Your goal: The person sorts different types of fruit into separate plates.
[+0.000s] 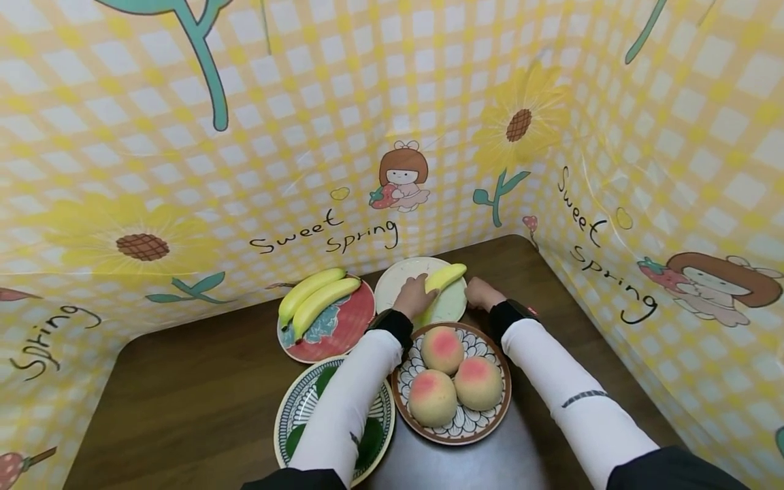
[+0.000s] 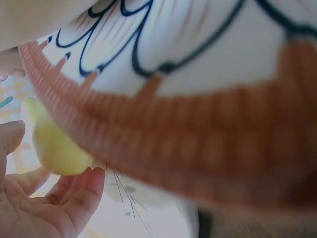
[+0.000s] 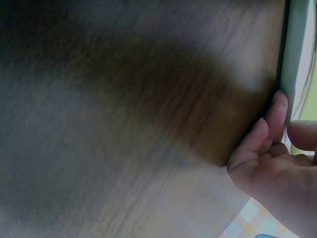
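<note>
My left hand [image 1: 419, 294] grips one end of a yellow banana [image 1: 446, 276] that lies over a pale green plate [image 1: 401, 275] at the back of the table. In the left wrist view, the fingers [image 2: 79, 196] curl under the banana [image 2: 54, 148]. My right hand [image 1: 480, 292] sits at the plate's right edge. In the right wrist view, its straight fingers [image 3: 270, 134] touch the plate's rim [image 3: 293, 69], with the thumb just beside them.
A red plate [image 1: 349, 327] with two bananas [image 1: 318, 296] stands to the left. A brown-rimmed plate [image 1: 499, 401] with three peaches [image 1: 441, 348] is in front of the hands, beside a green striped plate [image 1: 294, 415] under my left sleeve. Patterned walls enclose the dark wooden table [image 1: 184, 395].
</note>
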Motion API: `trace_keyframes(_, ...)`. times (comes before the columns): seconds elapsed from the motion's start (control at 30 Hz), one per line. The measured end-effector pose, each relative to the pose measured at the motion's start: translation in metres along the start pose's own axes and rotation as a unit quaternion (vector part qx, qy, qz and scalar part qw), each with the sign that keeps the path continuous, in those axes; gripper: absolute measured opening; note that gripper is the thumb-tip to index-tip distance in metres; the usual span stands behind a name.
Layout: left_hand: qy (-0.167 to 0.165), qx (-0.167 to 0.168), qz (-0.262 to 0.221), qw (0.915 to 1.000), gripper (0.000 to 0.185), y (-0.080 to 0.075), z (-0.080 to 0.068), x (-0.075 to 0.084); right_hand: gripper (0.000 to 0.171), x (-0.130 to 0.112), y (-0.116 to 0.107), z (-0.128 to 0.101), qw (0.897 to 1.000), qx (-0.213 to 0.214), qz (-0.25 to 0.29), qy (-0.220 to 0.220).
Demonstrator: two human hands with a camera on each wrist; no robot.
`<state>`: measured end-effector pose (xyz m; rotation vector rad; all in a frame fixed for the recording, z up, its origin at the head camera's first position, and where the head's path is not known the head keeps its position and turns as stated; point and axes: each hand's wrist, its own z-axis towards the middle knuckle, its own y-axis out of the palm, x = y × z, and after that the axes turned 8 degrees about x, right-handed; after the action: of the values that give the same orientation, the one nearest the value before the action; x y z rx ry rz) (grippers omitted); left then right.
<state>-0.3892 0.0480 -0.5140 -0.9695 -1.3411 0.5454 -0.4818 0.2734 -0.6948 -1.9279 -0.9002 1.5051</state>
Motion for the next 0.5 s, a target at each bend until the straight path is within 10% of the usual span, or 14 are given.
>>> trace_keyframes(0.3, 0.027, -0.043, -0.021, 0.9985, 0.059, -0.03, -0.012, -0.003, 0.039, -0.089, -0.057, -0.1, 1.0, -0.005, 0.01, 0.02)
trace_keyframes(0.5, 0.071, -0.034, -0.034, 0.9963, 0.065, -0.078, -0.027, 0.0, 0.04, 0.005, -0.004, 0.007, 1.0, -0.01, 0.017, -0.015)
